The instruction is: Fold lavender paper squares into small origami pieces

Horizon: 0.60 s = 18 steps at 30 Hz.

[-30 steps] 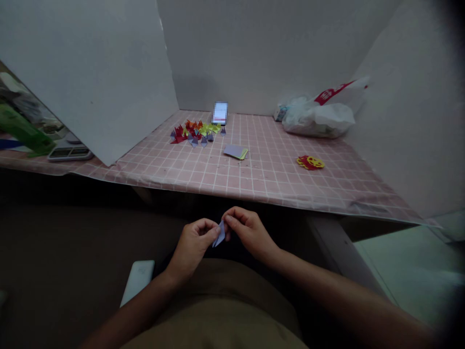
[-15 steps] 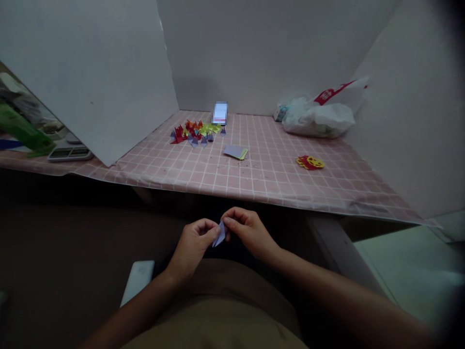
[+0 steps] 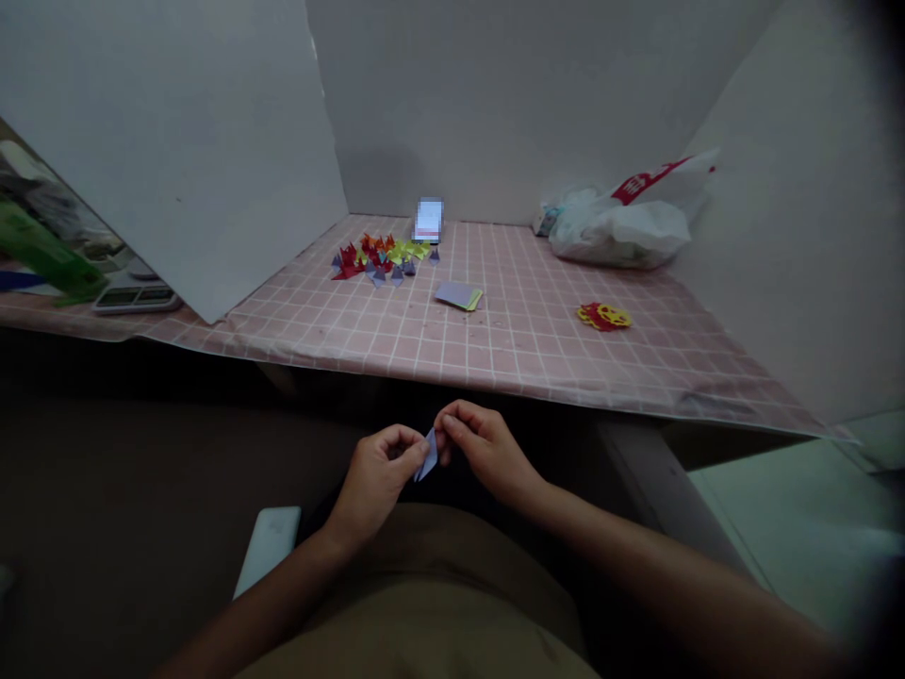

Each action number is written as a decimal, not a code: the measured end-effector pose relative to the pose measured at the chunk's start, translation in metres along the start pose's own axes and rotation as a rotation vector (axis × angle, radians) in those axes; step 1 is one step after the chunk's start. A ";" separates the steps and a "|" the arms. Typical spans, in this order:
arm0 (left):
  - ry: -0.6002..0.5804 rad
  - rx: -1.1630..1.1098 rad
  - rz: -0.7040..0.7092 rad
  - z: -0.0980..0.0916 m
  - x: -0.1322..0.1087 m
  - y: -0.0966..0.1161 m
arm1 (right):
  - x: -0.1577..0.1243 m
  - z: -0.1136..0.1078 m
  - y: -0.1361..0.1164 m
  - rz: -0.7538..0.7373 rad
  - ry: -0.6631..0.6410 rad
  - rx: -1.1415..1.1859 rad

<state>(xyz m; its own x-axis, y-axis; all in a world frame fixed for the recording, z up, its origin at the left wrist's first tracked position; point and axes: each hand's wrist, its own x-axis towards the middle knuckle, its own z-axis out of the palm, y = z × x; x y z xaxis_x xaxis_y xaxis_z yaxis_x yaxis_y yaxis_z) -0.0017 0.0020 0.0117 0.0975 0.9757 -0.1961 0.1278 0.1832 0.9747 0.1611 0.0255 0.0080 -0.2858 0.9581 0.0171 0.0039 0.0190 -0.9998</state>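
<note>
Above my lap, in front of the table edge, a small piece of folded lilac paper [image 3: 428, 458] is held upright with its pointed end up. My left hand [image 3: 382, 473] pinches it from the left between thumb and fingers. My right hand [image 3: 487, 448] is closed at the paper's upper right edge, thumb and index finger bent together near the tip and the lower fingers against its side. How firmly those right fingers grip is partly hidden.
On the pink checked tablecloth [image 3: 396, 339] are several folded paper pieces [image 3: 378, 256], a stack of paper squares [image 3: 456, 294], red and yellow cutouts [image 3: 604, 316], a phone [image 3: 428, 221] and a plastic bag [image 3: 622, 231]. A white device [image 3: 269, 542] lies beside my left forearm; a scale [image 3: 138, 300] stands left.
My right thumb and index finger have shifted slightly up and right along the paper's tip. The left hand and the lilac paper have barely moved.
</note>
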 end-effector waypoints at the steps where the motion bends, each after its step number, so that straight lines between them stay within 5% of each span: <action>1: -0.002 0.001 -0.001 0.000 0.000 0.000 | 0.000 0.000 0.000 0.002 -0.008 -0.001; 13: -0.018 -0.005 -0.001 0.000 0.000 -0.002 | -0.003 0.001 0.001 -0.034 0.000 -0.157; 18: 0.112 -0.093 0.046 -0.001 0.004 -0.006 | -0.001 0.002 0.003 -0.007 0.033 -0.075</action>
<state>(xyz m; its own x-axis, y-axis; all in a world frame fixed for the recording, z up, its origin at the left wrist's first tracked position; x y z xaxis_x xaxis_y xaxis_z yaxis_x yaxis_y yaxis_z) -0.0030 0.0045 0.0050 -0.0103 0.9897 -0.1429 0.0334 0.1432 0.9891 0.1595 0.0237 0.0050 -0.2548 0.9667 0.0259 0.0742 0.0463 -0.9962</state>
